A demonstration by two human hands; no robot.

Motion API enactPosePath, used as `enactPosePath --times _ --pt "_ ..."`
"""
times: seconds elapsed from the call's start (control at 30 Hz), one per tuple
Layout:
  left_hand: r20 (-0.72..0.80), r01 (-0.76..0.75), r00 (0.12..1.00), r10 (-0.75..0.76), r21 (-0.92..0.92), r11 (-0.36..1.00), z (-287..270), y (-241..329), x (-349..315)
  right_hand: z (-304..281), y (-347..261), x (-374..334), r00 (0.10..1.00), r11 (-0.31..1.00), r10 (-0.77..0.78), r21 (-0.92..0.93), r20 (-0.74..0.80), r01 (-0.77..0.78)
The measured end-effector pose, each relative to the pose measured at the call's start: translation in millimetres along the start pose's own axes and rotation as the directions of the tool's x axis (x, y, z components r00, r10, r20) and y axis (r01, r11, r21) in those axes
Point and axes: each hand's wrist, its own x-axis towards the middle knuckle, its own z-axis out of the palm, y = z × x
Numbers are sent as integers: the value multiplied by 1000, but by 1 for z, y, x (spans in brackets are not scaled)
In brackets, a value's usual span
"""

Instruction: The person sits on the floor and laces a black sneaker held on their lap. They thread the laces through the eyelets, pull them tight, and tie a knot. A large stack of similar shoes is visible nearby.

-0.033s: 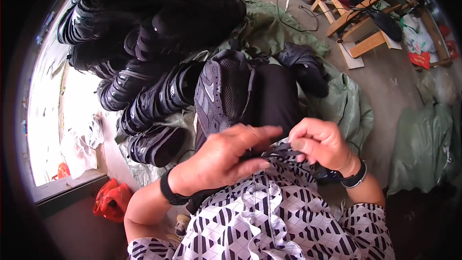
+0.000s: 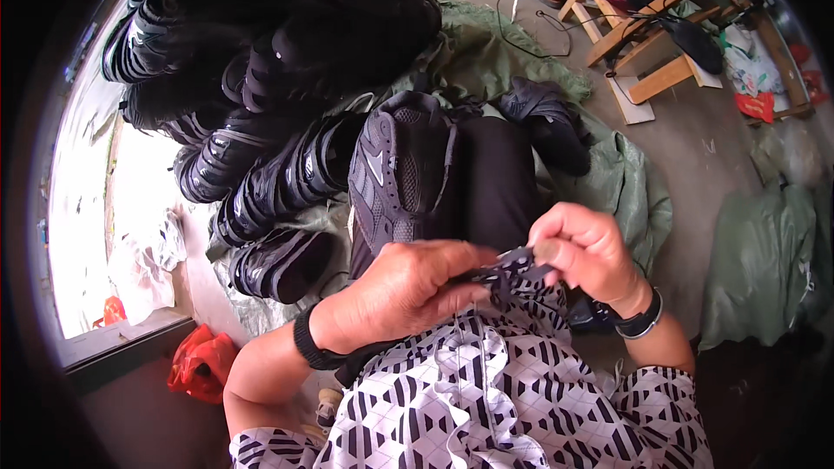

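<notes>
Watching the head view, I am seeing both hands meeting over the lap, just above the black-and-white patterned garment [image 2: 486,399]. The left hand [image 2: 404,291] is curling its fingers closed, thumb and fingertips pinching one end of a dark shoelace [image 2: 508,267]. The right hand [image 2: 586,252] is pinching the other end of the same lace between thumb and forefinger, its remaining fingers folded in loosely. The lace is running short and taut between the two hands; whether it is threaded into anything I cannot tell.

A dark grey sneaker [image 2: 404,174] is lying on the person's left knee, just beyond the left hand, toe pointing away and upper facing up. The lace is sitting just nearer than the sneaker's heel end; I cannot tell whether they are touching. Each wrist is wearing a black band.

A large pile of black sneakers [image 2: 261,95] is heaping up on the left part of a green tarpaulin [image 2: 625,182] that is covering the floor. One more dark shoe [image 2: 543,117] is lying beyond the right knee. Wooden stools [image 2: 643,35] are standing at the tarpaulin's far right edge, where another person is sitting.
</notes>
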Motion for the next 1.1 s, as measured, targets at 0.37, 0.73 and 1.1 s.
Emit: enactPosePath --times 0.37,0.73,1.1 --pt "211 492 870 -445 -328 806 -43 8 -65 -35 39 -16 976 134 -205 -990 -78 -51" --pt "-286 718 578 -764 -267 643 -86 -12 -191 -129 62 -27 765 311 -352 -838 -540 -448" --pt "-249 387 904 -347 138 912 -42 10 -99 -48 40 14 936 553 -351 -801 29 232"
